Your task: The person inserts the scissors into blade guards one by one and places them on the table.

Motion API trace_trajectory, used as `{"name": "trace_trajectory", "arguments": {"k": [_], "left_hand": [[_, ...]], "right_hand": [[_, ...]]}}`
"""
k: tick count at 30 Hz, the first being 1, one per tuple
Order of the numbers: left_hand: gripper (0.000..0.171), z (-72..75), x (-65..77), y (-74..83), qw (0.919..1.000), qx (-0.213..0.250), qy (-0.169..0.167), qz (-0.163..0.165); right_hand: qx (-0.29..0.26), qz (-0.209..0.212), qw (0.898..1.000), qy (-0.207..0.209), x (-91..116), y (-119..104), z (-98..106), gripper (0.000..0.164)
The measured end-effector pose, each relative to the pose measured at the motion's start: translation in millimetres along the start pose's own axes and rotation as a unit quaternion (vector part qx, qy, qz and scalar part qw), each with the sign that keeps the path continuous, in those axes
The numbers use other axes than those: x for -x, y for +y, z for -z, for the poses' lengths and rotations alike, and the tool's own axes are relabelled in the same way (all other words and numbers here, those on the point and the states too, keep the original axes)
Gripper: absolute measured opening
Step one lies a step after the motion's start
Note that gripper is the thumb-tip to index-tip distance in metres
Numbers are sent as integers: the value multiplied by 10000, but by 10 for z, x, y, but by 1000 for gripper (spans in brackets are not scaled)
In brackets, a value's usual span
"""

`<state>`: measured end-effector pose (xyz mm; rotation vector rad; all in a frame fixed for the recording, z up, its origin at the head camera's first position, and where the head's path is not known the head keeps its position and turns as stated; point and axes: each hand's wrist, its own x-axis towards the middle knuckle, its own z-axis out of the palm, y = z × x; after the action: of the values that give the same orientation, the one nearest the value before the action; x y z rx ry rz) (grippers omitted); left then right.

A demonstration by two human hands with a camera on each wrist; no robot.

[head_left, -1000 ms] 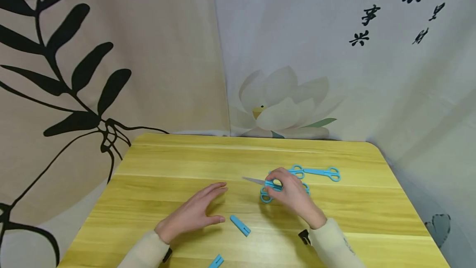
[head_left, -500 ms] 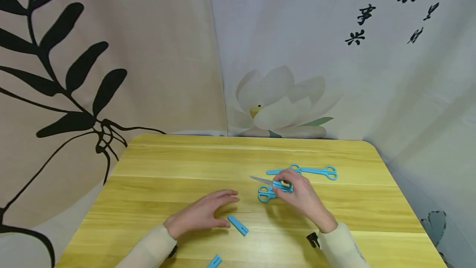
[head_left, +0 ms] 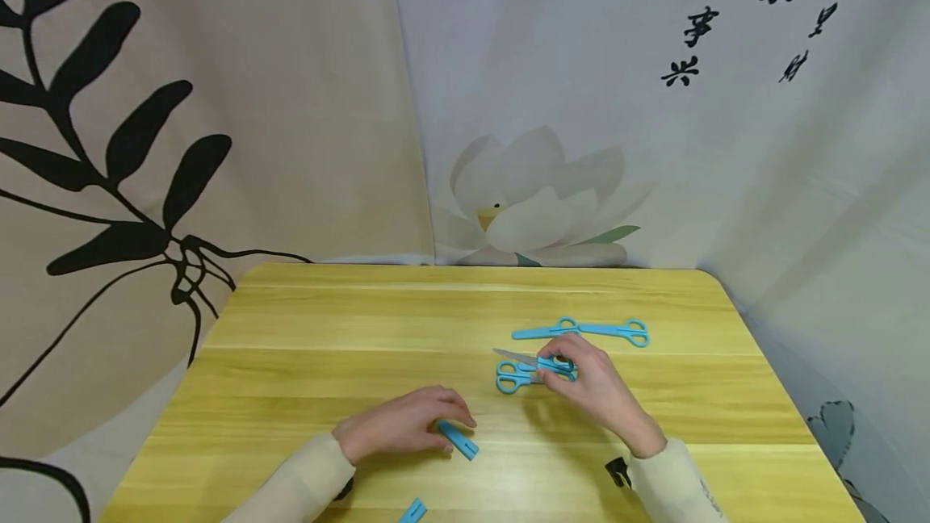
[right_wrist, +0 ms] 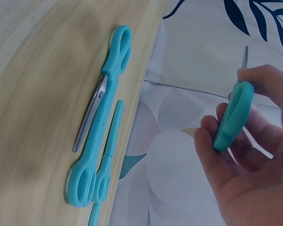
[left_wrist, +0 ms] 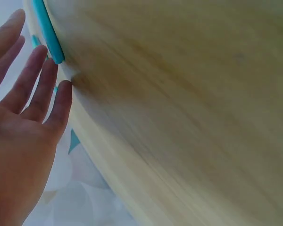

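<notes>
My right hand [head_left: 592, 378] pinches a pair of blue-handled scissors [right_wrist: 236, 115] above the table, metal blades bare and tip pointing left. Beneath it lie two more scissors head to tail, one a pair with bare blades [right_wrist: 89, 113], the other with a blue sheath on; the right hand partly hides them in the head view. My left hand [head_left: 407, 422] arches over a loose blue blade sheath [head_left: 458, 440], thumb and fingertips at its far end. In the left wrist view, the fingers are spread and loosely bent, close to the sheath [left_wrist: 49, 33].
A second loose blue sheath [head_left: 414, 511] lies at the bottom of the head view. Two sheathed scissors, one on the left [head_left: 538, 333] and one on the right [head_left: 617, 331], form a row towards the back. Behind the wooden table [head_left: 349, 305] hangs a printed curtain [head_left: 327, 103].
My left hand has moved right and forward until its fingers reach over the loose sheath. The right hand has shifted slightly right with the scissors. The head view has turned a little right.
</notes>
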<state>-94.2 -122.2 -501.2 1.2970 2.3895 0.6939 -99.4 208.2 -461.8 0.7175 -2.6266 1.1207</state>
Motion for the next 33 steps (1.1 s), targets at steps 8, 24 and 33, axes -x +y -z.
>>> {"name": "trace_trajectory", "arguments": {"k": [8, 24, 33], "left_hand": [[34, -6, -66, -35, 9991, 264, -264, -176], [18, -51, -105, -91, 9987, 363, -299, -183], [12, -108, -84, -44, 9996, 248, -91, 91]], "right_hand": [[35, 23, 10000, -11, 10, 9, 4, 20], [58, 101, 9999, 25, 61, 73, 5, 21], [68, 141, 9999, 45, 120, 109, 15, 21]]}}
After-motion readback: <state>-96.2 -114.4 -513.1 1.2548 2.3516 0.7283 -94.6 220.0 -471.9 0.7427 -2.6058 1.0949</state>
